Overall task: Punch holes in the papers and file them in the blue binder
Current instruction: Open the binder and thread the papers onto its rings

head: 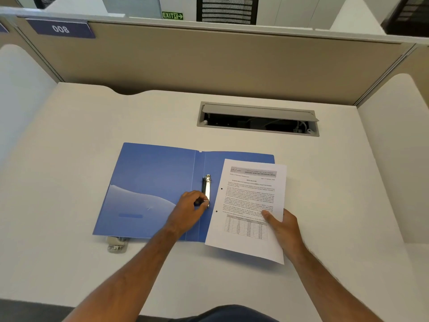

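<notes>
Fingers (201, 204) of the left hand (189, 209) pinch the ring clip (206, 189); right hand (282, 225) grips the punched papers (249, 205) just right of it, holes facing the clip.

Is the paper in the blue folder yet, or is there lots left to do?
Not yet. The holes are already punched along the paper's left edge. The blue binder lies open, the left hand works its metal ring clip, and the right hand holds the paper. Left: threading it onto the rings and closing.
</notes>
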`<state>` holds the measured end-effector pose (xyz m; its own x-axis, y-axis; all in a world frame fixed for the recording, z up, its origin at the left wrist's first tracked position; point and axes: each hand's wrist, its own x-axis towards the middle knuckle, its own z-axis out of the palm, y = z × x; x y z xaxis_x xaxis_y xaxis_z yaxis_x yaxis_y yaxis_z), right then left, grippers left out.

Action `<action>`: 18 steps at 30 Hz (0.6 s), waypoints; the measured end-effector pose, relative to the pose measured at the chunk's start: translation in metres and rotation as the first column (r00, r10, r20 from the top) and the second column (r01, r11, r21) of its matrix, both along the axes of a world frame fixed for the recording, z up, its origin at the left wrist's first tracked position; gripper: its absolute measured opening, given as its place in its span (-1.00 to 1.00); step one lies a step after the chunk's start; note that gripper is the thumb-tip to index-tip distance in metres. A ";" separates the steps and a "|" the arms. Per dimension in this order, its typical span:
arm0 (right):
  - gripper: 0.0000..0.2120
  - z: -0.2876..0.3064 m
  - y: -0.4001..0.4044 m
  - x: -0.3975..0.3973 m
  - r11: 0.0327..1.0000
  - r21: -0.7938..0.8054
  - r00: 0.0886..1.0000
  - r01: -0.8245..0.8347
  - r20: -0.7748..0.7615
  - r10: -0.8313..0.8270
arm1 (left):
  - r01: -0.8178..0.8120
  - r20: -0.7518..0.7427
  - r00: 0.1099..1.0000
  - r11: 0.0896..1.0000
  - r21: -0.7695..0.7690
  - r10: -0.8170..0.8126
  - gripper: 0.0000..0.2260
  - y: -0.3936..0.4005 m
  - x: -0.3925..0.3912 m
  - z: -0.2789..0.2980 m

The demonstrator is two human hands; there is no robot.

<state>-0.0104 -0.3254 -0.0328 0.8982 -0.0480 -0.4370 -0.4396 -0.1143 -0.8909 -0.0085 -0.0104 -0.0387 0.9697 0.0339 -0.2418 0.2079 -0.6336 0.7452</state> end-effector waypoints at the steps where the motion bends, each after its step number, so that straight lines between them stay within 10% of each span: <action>1: -0.75 0.000 0.000 0.000 1.000 -0.002 1.000 0.000 -0.002 0.000 | 0.003 -0.003 1.000 1.000 0.007 -0.003 -0.92 0.000 0.001 -0.001; 18: -0.73 -0.003 -0.002 0.003 1.000 -0.009 1.000 -0.021 -0.017 0.021 | -0.020 -0.010 1.000 0.999 -0.045 0.020 -0.95 -0.005 0.000 -0.001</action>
<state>-0.0074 -0.3270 -0.0362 0.8916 -0.0332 -0.4517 -0.4519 -0.1315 -0.8823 -0.0083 -0.0158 -0.0397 0.9666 0.0418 -0.2529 0.2275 -0.5950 0.7709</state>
